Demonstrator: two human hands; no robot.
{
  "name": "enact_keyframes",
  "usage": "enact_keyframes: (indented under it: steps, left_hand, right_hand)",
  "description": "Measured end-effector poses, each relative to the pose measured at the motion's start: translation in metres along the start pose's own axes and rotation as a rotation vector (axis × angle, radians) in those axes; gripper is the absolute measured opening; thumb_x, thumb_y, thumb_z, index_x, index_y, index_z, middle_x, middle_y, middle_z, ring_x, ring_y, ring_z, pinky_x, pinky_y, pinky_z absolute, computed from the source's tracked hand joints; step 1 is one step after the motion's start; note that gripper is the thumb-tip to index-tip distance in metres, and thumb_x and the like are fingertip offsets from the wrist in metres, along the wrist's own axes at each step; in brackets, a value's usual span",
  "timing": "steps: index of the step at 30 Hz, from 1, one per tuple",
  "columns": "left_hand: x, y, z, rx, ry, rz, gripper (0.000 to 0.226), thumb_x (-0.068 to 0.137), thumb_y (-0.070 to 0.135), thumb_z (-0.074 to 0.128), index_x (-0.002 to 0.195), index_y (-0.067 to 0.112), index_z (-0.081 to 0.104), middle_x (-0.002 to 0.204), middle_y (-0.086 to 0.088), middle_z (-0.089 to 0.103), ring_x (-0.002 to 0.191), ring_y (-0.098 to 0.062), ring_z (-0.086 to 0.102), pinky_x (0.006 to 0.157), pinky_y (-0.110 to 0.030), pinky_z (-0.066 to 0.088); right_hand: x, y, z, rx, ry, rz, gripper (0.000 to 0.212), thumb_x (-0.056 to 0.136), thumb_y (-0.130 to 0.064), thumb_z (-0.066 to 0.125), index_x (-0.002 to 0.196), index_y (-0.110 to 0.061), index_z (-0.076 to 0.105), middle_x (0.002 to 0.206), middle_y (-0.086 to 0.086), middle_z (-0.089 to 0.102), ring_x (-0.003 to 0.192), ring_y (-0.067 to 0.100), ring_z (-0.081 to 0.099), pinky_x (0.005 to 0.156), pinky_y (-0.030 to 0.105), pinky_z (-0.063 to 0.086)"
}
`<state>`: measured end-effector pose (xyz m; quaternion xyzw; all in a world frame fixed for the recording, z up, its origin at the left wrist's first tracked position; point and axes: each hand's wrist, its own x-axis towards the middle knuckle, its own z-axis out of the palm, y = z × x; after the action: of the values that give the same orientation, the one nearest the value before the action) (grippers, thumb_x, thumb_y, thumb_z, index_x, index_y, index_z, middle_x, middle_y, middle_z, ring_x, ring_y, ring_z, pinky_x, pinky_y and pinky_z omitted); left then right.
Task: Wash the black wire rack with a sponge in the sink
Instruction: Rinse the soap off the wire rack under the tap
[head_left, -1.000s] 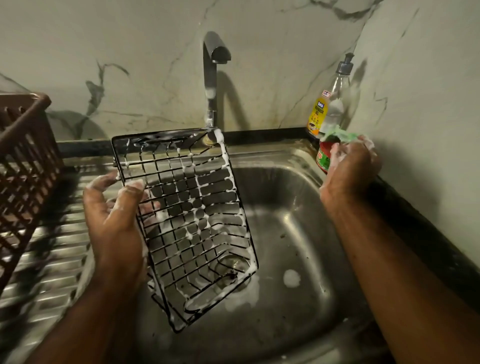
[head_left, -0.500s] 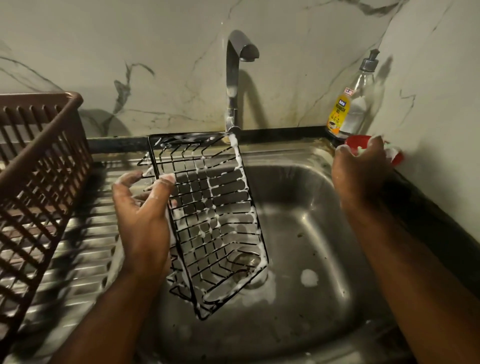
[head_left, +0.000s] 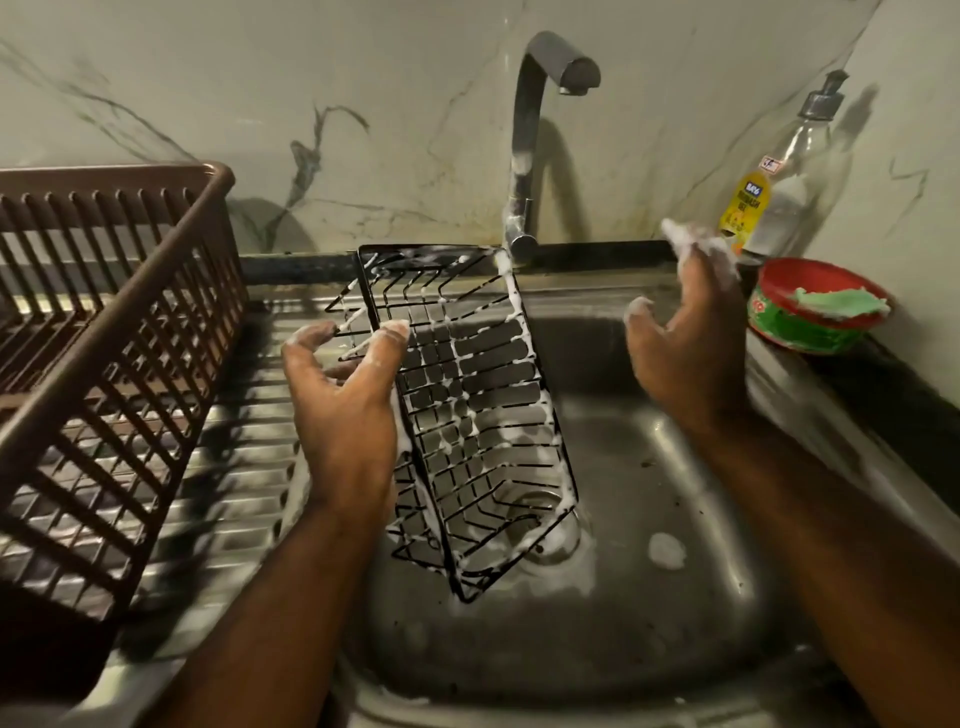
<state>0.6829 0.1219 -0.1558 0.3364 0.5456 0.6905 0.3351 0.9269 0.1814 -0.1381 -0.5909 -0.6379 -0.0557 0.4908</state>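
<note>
The black wire rack (head_left: 467, 410) stands tilted on end in the steel sink (head_left: 675, 597), its lower corner near the drain (head_left: 540, 525) and its upper edge just below the base of the faucet (head_left: 524, 156) at 12 o'clock. White suds cling along its wires. The left hand (head_left: 343, 410) grips the rack's left rim, thumb and fingers curled around the wires, foam on the fingertips. The right hand (head_left: 691, 343) is raised over the basin at about 2 o'clock, apart from the rack, fingers spread and holding nothing, lather coating the fingertips.

The green sponge (head_left: 836, 301) lies in a red and green tub (head_left: 800, 332) on the dark counter ledge at 3 o'clock, just beside the right hand but not touching it. Behind the tub a clear pump bottle (head_left: 779, 197) with a yellow label stands against the marble wall. A brown plastic dish basket (head_left: 104, 338) sits on the ribbed drainboard (head_left: 244, 467) at 9 o'clock. A blob of foam (head_left: 665, 551) rests on the sink floor to the right of the drain.
</note>
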Motion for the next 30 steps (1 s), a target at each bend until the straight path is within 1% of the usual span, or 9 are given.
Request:
enact_keyframes:
  steps: [3, 7, 9, 12, 15, 18, 23, 27, 30]
  left_hand:
    - [0.003, 0.000, -0.002, 0.015, 0.035, 0.009, 0.051, 0.088, 0.040, 0.075, 0.128, 0.027, 0.047, 0.108, 0.011, 0.053, 0.099, -0.001, 0.056, 0.075, -0.022, 0.043]
    - [0.000, 0.004, -0.009, 0.042, 0.057, -0.003, 0.053, 0.083, 0.049, 0.075, 0.126, 0.032, 0.048, 0.112, 0.007, 0.058, 0.101, -0.009, 0.062, 0.077, -0.029, 0.052]
    - [0.000, 0.008, -0.008, 0.062, 0.077, 0.002, 0.053, 0.085, 0.047, 0.074, 0.127, 0.029, 0.048, 0.112, 0.009, 0.056, 0.100, -0.006, 0.059, 0.075, -0.023, 0.049]
    - [0.001, 0.009, -0.001, 0.074, 0.082, 0.039, 0.052, 0.088, 0.041, 0.074, 0.129, 0.024, 0.047, 0.103, 0.016, 0.049, 0.091, 0.004, 0.051, 0.067, -0.012, 0.040]
    - [-0.001, 0.008, 0.000, 0.077, 0.066, 0.031, 0.053, 0.087, 0.041, 0.076, 0.129, 0.025, 0.047, 0.100, 0.017, 0.047, 0.087, 0.004, 0.051, 0.061, -0.009, 0.043]
    - [-0.004, 0.014, -0.003, 0.099, 0.069, 0.033, 0.055, 0.087, 0.038, 0.076, 0.130, 0.022, 0.047, 0.102, 0.015, 0.048, 0.087, 0.004, 0.051, 0.060, -0.004, 0.043]
    - [-0.005, 0.021, -0.003, 0.075, 0.056, 0.039, 0.054, 0.087, 0.034, 0.077, 0.130, 0.021, 0.047, 0.097, 0.008, 0.048, 0.084, -0.001, 0.052, 0.064, -0.009, 0.047]
    - [-0.007, 0.020, 0.001, 0.094, 0.013, 0.034, 0.053, 0.086, 0.039, 0.077, 0.127, 0.027, 0.046, 0.098, 0.007, 0.052, 0.086, -0.001, 0.055, 0.067, -0.011, 0.049]
    - [-0.008, 0.019, 0.001, 0.110, -0.003, 0.030, 0.054, 0.086, 0.036, 0.078, 0.129, 0.025, 0.046, 0.097, 0.008, 0.055, 0.080, 0.009, 0.058, 0.065, -0.010, 0.047]
  right_hand:
    - [-0.009, -0.014, 0.012, 0.076, -0.101, -0.006, 0.062, 0.079, -0.003, 0.059, 0.140, -0.003, 0.051, 0.141, 0.014, 0.054, 0.136, 0.023, 0.046, 0.116, 0.019, 0.027]
    - [-0.022, -0.020, 0.022, 0.143, -0.245, 0.114, 0.065, 0.082, -0.007, 0.059, 0.145, -0.014, 0.048, 0.146, 0.004, 0.051, 0.137, 0.012, 0.043, 0.116, 0.024, 0.031]
    - [-0.016, -0.025, 0.029, 0.210, -0.280, 0.205, 0.067, 0.081, -0.008, 0.056, 0.147, -0.017, 0.046, 0.149, 0.001, 0.050, 0.137, 0.009, 0.043, 0.117, 0.028, 0.033]
    - [0.006, -0.038, 0.042, 0.269, -0.317, 0.272, 0.069, 0.083, -0.004, 0.052, 0.150, -0.016, 0.042, 0.152, 0.001, 0.046, 0.140, 0.010, 0.041, 0.115, 0.019, 0.030]
    - [0.033, -0.053, 0.055, 0.294, -0.414, 0.313, 0.071, 0.085, -0.002, 0.048, 0.153, -0.017, 0.036, 0.152, 0.002, 0.045, 0.139, 0.013, 0.041, 0.101, 0.012, 0.030]
    - [0.050, -0.069, 0.065, 0.280, -0.487, 0.290, 0.066, 0.088, -0.004, 0.046, 0.152, -0.017, 0.037, 0.150, 0.002, 0.048, 0.136, 0.016, 0.044, 0.097, 0.014, 0.032]
    - [0.069, -0.074, 0.080, 0.171, -0.468, 0.262, 0.044, 0.089, -0.013, 0.044, 0.132, -0.015, 0.055, 0.125, 0.006, 0.064, 0.115, 0.025, 0.060, 0.101, 0.039, 0.050]
    - [0.065, -0.065, 0.077, 0.065, -0.654, 0.096, 0.058, 0.096, -0.012, 0.050, 0.153, -0.018, 0.037, 0.149, 0.014, 0.048, 0.133, 0.027, 0.049, 0.110, 0.032, 0.041]
    - [0.061, -0.062, 0.071, 0.127, -0.613, 0.039, 0.053, 0.095, -0.010, 0.050, 0.148, -0.017, 0.047, 0.143, 0.011, 0.055, 0.119, 0.018, 0.056, 0.108, 0.030, 0.043]
